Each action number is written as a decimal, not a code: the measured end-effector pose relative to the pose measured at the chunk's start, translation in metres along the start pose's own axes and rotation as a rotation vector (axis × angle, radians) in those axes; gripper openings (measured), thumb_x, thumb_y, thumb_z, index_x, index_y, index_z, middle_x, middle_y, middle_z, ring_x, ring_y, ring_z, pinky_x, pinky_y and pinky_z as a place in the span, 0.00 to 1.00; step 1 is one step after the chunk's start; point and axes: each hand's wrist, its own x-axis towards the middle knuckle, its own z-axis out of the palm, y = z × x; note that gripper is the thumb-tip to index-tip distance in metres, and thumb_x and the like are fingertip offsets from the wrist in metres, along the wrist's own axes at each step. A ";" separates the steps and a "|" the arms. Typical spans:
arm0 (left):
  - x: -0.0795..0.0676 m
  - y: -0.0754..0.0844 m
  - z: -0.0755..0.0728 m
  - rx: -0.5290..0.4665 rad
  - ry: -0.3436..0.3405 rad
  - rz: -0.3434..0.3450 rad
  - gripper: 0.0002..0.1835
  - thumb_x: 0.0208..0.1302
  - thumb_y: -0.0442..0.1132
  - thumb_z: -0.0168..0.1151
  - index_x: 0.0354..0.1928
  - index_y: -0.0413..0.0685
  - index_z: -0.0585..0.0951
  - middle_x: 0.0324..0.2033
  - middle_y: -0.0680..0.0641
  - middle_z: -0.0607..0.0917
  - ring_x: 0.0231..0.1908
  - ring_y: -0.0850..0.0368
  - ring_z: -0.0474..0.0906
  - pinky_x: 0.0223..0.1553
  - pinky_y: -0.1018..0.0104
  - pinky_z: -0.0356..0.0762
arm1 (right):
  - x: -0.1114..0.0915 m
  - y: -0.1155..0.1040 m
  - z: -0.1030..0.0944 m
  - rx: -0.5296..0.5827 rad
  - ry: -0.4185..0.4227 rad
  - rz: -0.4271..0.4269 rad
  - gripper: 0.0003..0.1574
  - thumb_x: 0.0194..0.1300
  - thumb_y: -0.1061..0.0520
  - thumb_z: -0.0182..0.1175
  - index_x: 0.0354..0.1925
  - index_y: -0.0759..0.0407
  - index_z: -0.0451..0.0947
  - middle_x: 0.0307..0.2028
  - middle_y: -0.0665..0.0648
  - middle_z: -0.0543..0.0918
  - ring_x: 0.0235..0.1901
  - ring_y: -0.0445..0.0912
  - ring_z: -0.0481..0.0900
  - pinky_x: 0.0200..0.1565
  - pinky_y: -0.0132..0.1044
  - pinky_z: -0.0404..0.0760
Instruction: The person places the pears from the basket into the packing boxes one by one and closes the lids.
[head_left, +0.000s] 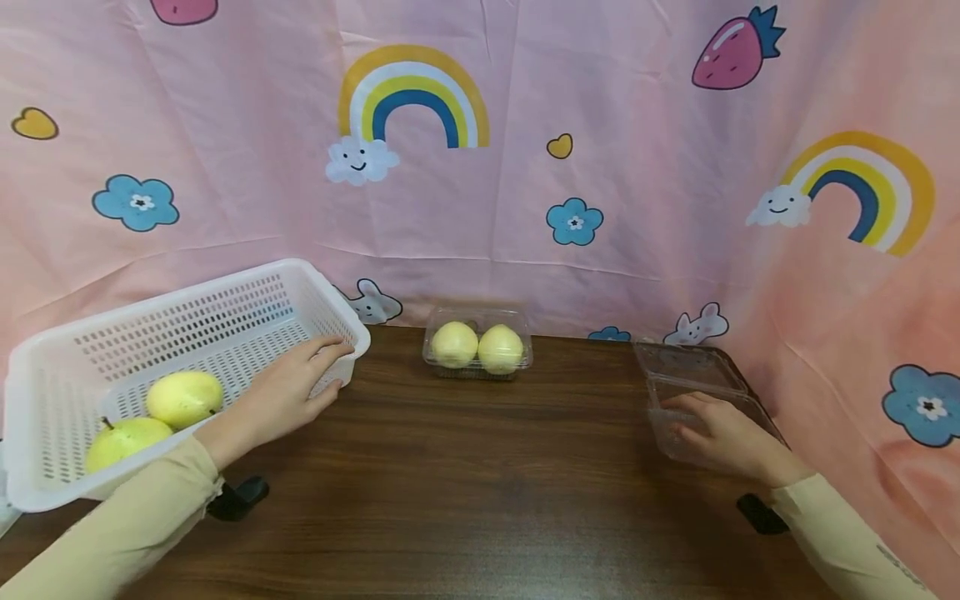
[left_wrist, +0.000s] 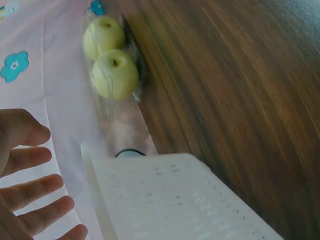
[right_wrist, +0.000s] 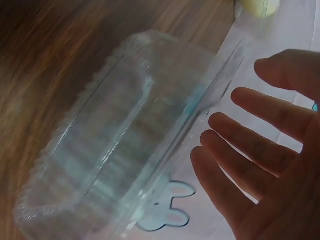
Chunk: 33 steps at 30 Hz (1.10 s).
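Observation:
At the left stands a white perforated basket [head_left: 187, 302] with two yellow-green pears [head_left: 185, 399] in it. Over its right end is my left hand [head_left: 296, 379]; the left wrist view shows that hand's fingers [left_wrist: 37, 185] spread and holding nothing. A clear plastic clamshell box [head_left: 690, 433] lies at the right with its lid folded back. Above this box hovers my right hand [head_left: 723, 433], its fingers [right_wrist: 240, 160] apart and loosely extended in the right wrist view. Whether either hand touches what is below it I cannot tell.
A second clear box [head_left: 478, 315], holding two pale yellow round fruits [head_left: 454, 345], sits at the back middle of the dark wooden table [head_left: 480, 467]. Behind and to the right hangs a pink printed cloth [head_left: 480, 208].

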 end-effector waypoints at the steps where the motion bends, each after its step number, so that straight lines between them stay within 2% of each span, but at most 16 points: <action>1: -0.001 -0.002 -0.001 0.000 -0.003 -0.010 0.23 0.57 0.31 0.65 0.56 0.34 0.76 0.52 0.33 0.77 0.52 0.35 0.74 0.49 0.40 0.72 | -0.001 0.003 0.000 -0.001 0.010 0.004 0.16 0.65 0.63 0.61 0.51 0.63 0.78 0.48 0.60 0.81 0.45 0.54 0.80 0.40 0.49 0.79; 7: -0.006 -0.010 -0.010 -0.023 -0.021 -0.052 0.23 0.58 0.31 0.64 0.56 0.36 0.75 0.51 0.36 0.77 0.51 0.37 0.73 0.49 0.40 0.72 | -0.010 0.020 0.002 -0.011 0.043 0.032 0.17 0.62 0.63 0.64 0.50 0.66 0.78 0.46 0.64 0.81 0.44 0.58 0.80 0.39 0.51 0.79; 15: -0.012 -0.020 -0.025 -0.053 -0.111 -0.128 0.23 0.61 0.32 0.63 0.58 0.36 0.73 0.54 0.34 0.75 0.55 0.34 0.70 0.51 0.38 0.68 | -0.022 0.041 0.006 -0.019 0.082 0.068 0.17 0.60 0.65 0.65 0.47 0.69 0.78 0.44 0.68 0.81 0.45 0.64 0.78 0.43 0.58 0.76; 23: -0.020 -0.028 -0.029 -0.053 -0.094 -0.107 0.20 0.59 0.31 0.64 0.54 0.34 0.75 0.51 0.34 0.77 0.51 0.34 0.73 0.49 0.38 0.70 | -0.033 0.059 0.005 0.008 0.079 0.143 0.16 0.61 0.63 0.62 0.47 0.70 0.78 0.44 0.70 0.80 0.44 0.64 0.78 0.42 0.57 0.75; 28: -0.026 -0.030 -0.034 -0.063 -0.117 -0.142 0.20 0.61 0.32 0.63 0.55 0.34 0.75 0.52 0.33 0.76 0.53 0.35 0.71 0.50 0.39 0.69 | -0.039 0.070 0.007 0.023 0.124 0.171 0.15 0.60 0.65 0.62 0.46 0.71 0.77 0.44 0.71 0.79 0.46 0.67 0.73 0.43 0.59 0.71; 33: -0.034 -0.034 -0.039 -0.055 -0.093 -0.141 0.19 0.60 0.30 0.64 0.54 0.35 0.76 0.51 0.35 0.77 0.53 0.36 0.71 0.48 0.41 0.70 | -0.046 0.079 0.010 0.012 0.184 0.186 0.18 0.58 0.67 0.62 0.48 0.74 0.75 0.44 0.74 0.76 0.45 0.68 0.72 0.41 0.61 0.71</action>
